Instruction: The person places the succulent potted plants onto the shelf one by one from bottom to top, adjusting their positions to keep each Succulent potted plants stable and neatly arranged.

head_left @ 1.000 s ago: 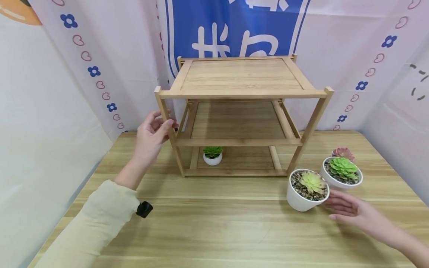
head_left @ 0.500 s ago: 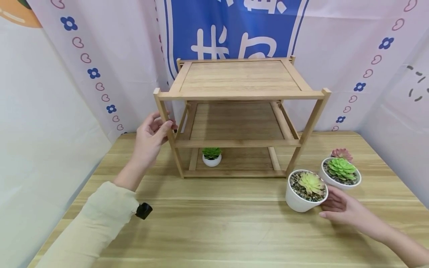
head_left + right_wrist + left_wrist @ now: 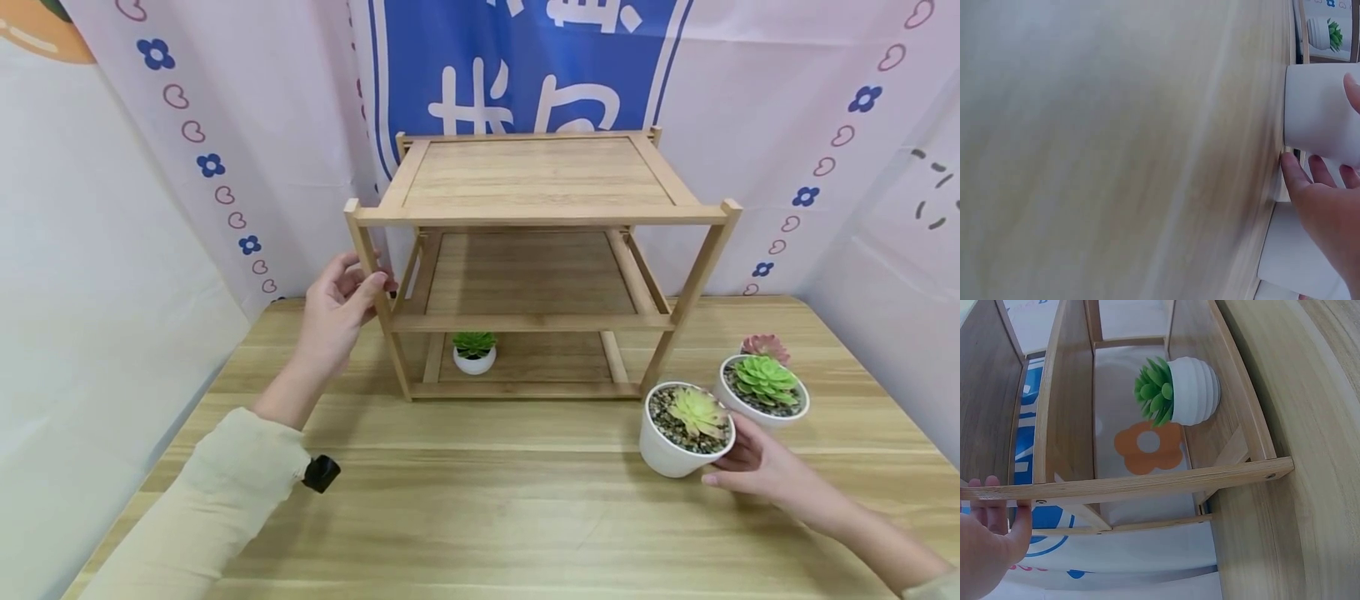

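A three-tier wooden shelf (image 3: 540,212) stands at the back of the table. My left hand (image 3: 339,304) grips its left front post, thumb in front and fingers behind; the left wrist view shows that hand (image 3: 991,544) at the post (image 3: 1147,486). To the right of the shelf is a white pot (image 3: 671,450) with a pale yellow-green succulent (image 3: 697,408). My right hand (image 3: 765,471) is at the pot's right side, fingers by its far side and thumb extended nearer. In the right wrist view, thumb and fingers of this hand (image 3: 1329,206) are spread beside the pot (image 3: 1319,112).
A small white pot with a green succulent (image 3: 474,354) sits on the shelf's bottom tier, left side. Behind my right hand are a bright green potted succulent (image 3: 765,379) and a reddish one (image 3: 767,346). A printed curtain (image 3: 525,67) hangs behind the shelf.
My right hand has moved left to the yellow-green succulent's pot, its thumb coming farther along the near side. My left hand has stayed on the post; the pots and shelf have not moved.
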`<state>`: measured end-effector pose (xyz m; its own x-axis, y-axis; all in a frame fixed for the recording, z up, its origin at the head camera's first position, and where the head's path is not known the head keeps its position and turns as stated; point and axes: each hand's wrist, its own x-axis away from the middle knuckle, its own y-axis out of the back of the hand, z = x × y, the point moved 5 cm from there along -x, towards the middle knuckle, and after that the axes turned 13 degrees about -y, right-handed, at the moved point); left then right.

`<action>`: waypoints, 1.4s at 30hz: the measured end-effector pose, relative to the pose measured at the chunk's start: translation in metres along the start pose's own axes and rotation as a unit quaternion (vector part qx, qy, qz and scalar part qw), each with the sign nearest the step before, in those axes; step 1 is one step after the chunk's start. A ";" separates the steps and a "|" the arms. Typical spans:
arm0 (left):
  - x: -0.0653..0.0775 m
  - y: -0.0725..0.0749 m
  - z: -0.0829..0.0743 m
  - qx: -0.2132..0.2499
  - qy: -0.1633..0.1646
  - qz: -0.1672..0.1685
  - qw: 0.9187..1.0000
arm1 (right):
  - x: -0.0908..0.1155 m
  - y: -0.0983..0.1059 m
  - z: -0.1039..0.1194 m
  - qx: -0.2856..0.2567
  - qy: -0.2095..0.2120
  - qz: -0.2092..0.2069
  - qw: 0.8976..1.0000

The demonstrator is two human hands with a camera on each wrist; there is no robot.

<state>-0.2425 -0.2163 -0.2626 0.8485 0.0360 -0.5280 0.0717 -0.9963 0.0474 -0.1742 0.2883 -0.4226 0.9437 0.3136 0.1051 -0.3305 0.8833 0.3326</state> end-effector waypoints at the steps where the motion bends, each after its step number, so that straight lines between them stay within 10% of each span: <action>1: 0.000 0.000 0.000 0.001 0.001 0.000 1.000 | -0.001 -0.001 0.000 -0.011 0.007 0.001 1.000; 9: 0.000 0.000 0.000 0.005 0.000 0.001 1.000 | -0.004 -0.007 0.007 -0.056 0.052 0.004 0.997; 20: 0.000 -0.002 0.000 0.005 -0.006 0.000 1.000 | -0.007 -0.008 0.016 0.016 0.070 -0.050 0.996; 42: 0.001 0.001 0.000 -0.001 -0.004 0.000 1.000 | -0.012 -0.007 0.019 0.046 0.035 -0.073 0.996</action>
<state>-0.2417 -0.2170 -0.2636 0.8443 0.0356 -0.5347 0.0735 -0.9961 0.0497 -0.1834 0.2714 -0.4081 0.9774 0.2110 -0.0140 -0.1854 0.8867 0.4235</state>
